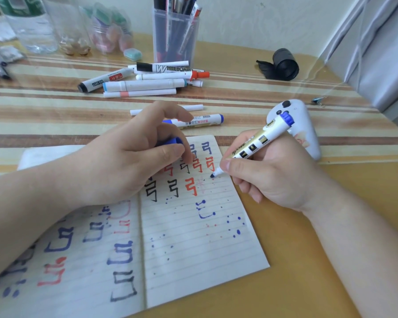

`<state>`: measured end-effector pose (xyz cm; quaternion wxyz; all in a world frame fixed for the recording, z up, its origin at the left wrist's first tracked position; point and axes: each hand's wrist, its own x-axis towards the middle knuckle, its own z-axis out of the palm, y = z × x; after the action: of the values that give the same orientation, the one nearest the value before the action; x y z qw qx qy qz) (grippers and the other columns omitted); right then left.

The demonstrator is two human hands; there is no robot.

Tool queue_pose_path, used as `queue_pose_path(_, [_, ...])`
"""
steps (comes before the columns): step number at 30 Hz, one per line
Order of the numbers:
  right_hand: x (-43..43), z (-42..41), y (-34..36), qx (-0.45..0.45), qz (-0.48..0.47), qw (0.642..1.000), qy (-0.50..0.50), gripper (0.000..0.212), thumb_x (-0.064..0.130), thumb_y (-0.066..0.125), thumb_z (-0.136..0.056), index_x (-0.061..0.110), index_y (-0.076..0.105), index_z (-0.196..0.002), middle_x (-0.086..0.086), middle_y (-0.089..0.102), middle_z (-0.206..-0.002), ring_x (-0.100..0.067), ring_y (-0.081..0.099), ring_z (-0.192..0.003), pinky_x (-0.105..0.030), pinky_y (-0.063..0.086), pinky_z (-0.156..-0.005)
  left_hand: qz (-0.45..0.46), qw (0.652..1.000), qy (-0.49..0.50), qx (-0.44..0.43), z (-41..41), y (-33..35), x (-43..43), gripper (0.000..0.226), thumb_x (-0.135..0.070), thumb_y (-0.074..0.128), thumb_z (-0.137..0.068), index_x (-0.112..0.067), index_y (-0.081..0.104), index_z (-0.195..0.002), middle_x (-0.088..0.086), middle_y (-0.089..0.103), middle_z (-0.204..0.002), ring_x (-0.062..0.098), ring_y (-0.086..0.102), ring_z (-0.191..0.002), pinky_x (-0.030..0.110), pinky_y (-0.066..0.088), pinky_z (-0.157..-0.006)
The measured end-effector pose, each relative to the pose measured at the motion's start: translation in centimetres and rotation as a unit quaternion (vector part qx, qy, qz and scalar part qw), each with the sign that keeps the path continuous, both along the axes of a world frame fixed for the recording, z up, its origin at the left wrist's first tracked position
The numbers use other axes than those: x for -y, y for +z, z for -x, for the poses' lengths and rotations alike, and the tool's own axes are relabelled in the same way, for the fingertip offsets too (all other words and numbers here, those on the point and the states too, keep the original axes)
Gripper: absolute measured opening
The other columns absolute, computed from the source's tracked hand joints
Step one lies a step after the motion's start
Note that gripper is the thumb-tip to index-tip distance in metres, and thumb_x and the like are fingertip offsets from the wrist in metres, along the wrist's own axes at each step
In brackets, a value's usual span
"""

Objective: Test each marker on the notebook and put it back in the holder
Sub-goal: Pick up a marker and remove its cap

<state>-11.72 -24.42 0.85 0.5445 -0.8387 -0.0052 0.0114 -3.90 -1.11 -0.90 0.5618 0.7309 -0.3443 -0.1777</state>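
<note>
Where striped table (pixel 44 104) meets wall (pixel 251 21), open notebook (pixel 193 253), curtain (pixel 377 53)

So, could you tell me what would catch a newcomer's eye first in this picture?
Most likely the open notebook in the foreground, its lined pages covered in red, blue and black test marks. Over it, the right hand grips an uncapped blue marker with its tip down at the right page, while the left hand holds the blue cap. Behind them, loose markers lie heaped before a clear holder.
</note>
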Motion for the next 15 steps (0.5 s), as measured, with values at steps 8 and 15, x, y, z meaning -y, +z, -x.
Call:
queue_pose_path(8, [-0.07, -0.19, 0.10, 0.013, 0.034, 0.999, -0.028, 0.016, 0.007, 0.073, -0.086, -0.001, 0.065, -0.076, -0.023, 0.059, -0.057, -0.049, 0.053, -0.046, -0.030, 0.041, -0.037, -0.002, 1.000, 0.003, 0.007, -0.17, -0.21, -0.05, 0.037, -0.023, 0.053, -0.093, -0.037, 0.048, -0.127, 0.004, 0.073, -0.097, 0.048, 0.050, -0.081, 0.065, 0.044, -0.078])
queue_pose_path(15, [-0.03, -0.37, -0.08, 0.008, 0.061, 0.997, -0.050, 0.017, 0.006, 0.069, -0.085, -0.003, 0.060, -0.074, -0.022, 0.058, -0.053, -0.036, 0.052, -0.037, -0.029, 0.040, -0.039, -0.003, 1.000, -0.003, 0.020, -0.17, -0.14, -0.09, 0.042, -0.041, 0.054, -0.086, -0.037, 0.047, -0.128, 0.005, 0.073, -0.098, 0.047, 0.050, -0.079, 0.063, 0.045, -0.077])
